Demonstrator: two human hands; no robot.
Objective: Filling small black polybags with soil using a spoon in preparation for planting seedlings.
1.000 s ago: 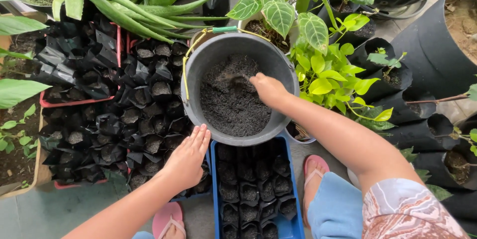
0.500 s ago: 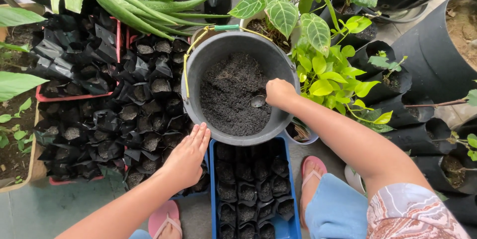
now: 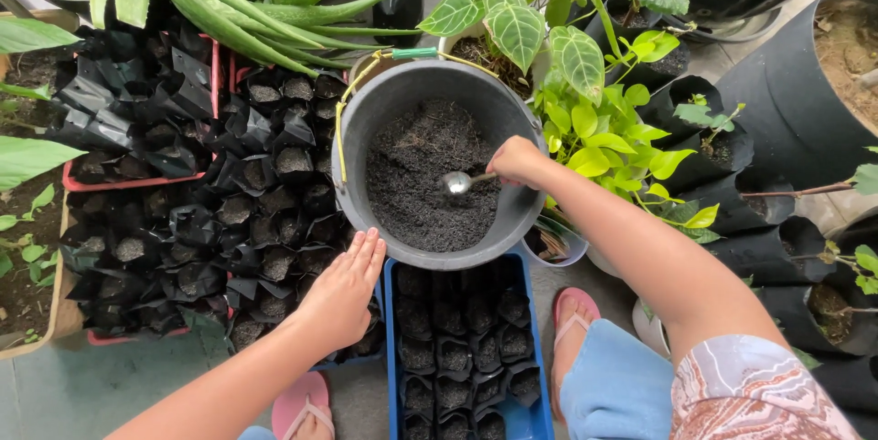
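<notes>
A metal spoon is held over the dark soil inside a grey bucket, its bowl turned up and lying just above the right-hand part of the soil surface. The spoon's handle is pinched in the closed fingers of the right hand, which is set over the bucket's right rim. The bucket stands on the floor in the middle of the scene, and a yellow handle with a green grip is seen along its far-left edge.

The left hand is laid flat, palm down, with fingers pressed together and pointing away, on small black soil-filled bags just near-left of the bucket; its fingertips come close to the bucket's near rim. Directly near the bucket, a blue tray is packed with more such black bags. To the left, further bags are crowded into red trays.

Beyond the bucket, an aloe-like plant is spread at the far left and a broad veined-leaf plant at the far middle. To the right, a bright green leafy plant and large black grow bags are placed. Pink sandals are seen at the near edge.
</notes>
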